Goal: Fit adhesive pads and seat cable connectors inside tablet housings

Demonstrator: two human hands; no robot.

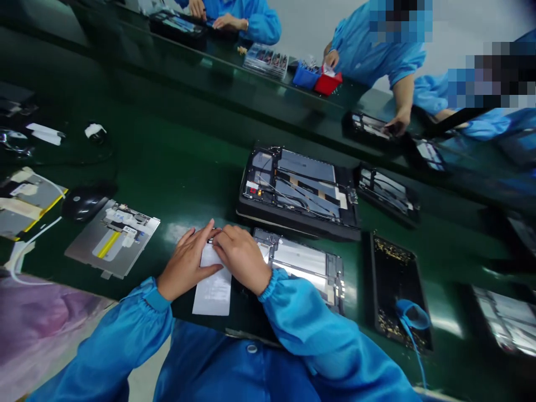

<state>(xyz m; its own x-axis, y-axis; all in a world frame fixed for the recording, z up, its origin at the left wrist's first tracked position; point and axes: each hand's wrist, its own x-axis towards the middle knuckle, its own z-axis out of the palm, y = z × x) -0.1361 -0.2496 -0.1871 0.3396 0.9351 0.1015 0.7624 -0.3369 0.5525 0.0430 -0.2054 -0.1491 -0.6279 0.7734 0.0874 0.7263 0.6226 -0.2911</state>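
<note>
A flat white rectangular piece with faint print (213,293) lies on the green bench right in front of me. My left hand (186,265) rests along its left side, fingers stretched out and thumb apart across the surface. At the upper end of the piece, my right hand (240,257) has its fingers curled and pressed together; whatever they pinch is hidden. Just right of that hand lies an opened tablet housing (301,265) with silver panels, partly covered by my wrist and sleeve. Beyond my hands, a larger opened tablet housing (307,173) with cables sits on a black foam block (301,220).
A tray of small brass-coloured screws (402,285) with a blue wrist strap (412,315) is at right. Left are a screen panel with a circuit board (115,237) and a black mouse (87,200). Co-workers handle devices across the bench, near blue (305,77) and red bins (328,84).
</note>
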